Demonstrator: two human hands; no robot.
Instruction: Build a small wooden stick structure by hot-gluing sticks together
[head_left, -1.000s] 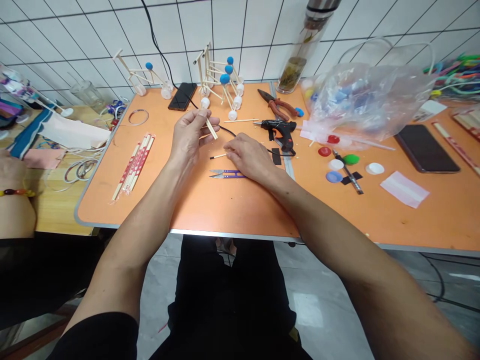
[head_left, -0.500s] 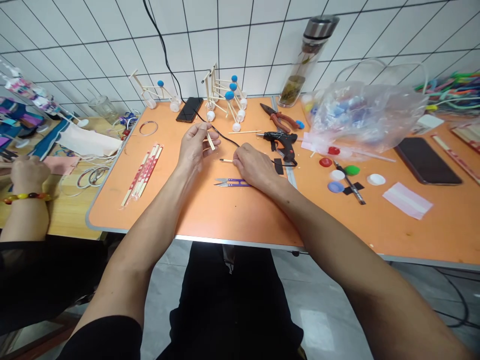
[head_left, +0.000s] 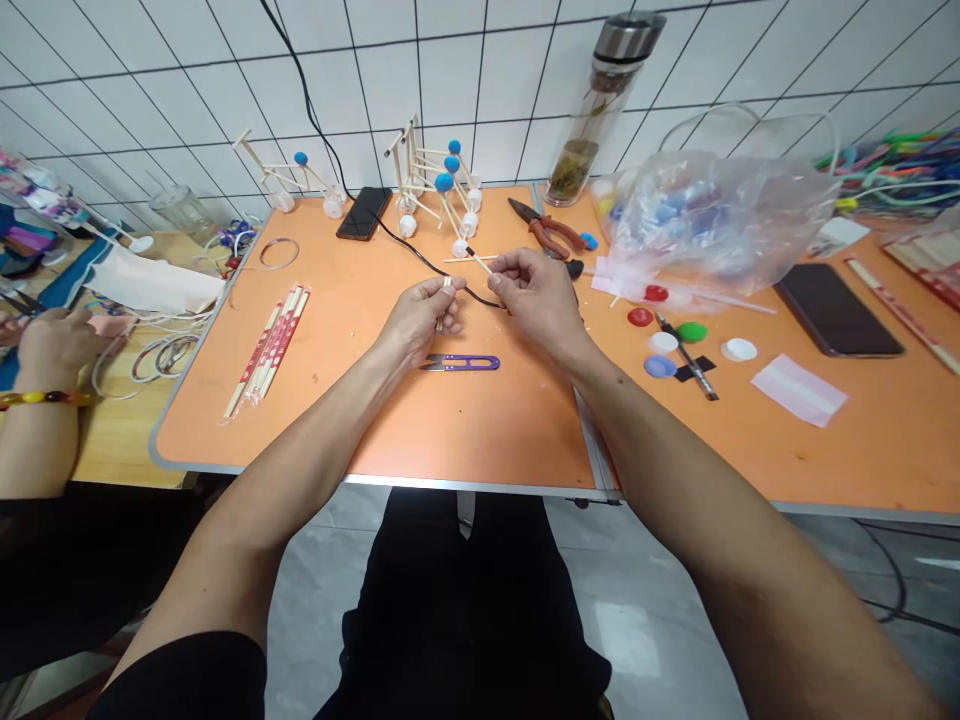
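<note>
My left hand (head_left: 422, 317) is closed in a pinch on a short wooden stick (head_left: 444, 298) held upright over the orange table (head_left: 420, 430). My right hand (head_left: 532, 292) is closed on a thin wooden skewer with a dark tip (head_left: 478, 262), raised just right of the left hand. Purple thread snips (head_left: 461, 363) lie on the table just below both hands. A black cable (head_left: 420, 258) runs behind my hands. A black glue gun is mostly hidden behind my right hand.
Stick-and-bottle-cap models (head_left: 439, 190) stand at the back beside a black phone (head_left: 364, 212). Wrapped chopsticks (head_left: 270, 340) lie left. Pliers (head_left: 544, 228), a plastic bag (head_left: 712, 215), coloured caps (head_left: 664, 345), a bottle (head_left: 592, 110) and another phone (head_left: 838, 308) are right. Another person's hand (head_left: 52, 340) works far left.
My right hand picked the dark-tipped skewer up off the table and lifted it. My left hand lowered with its stick toward the right hand, so the two are now close together.
</note>
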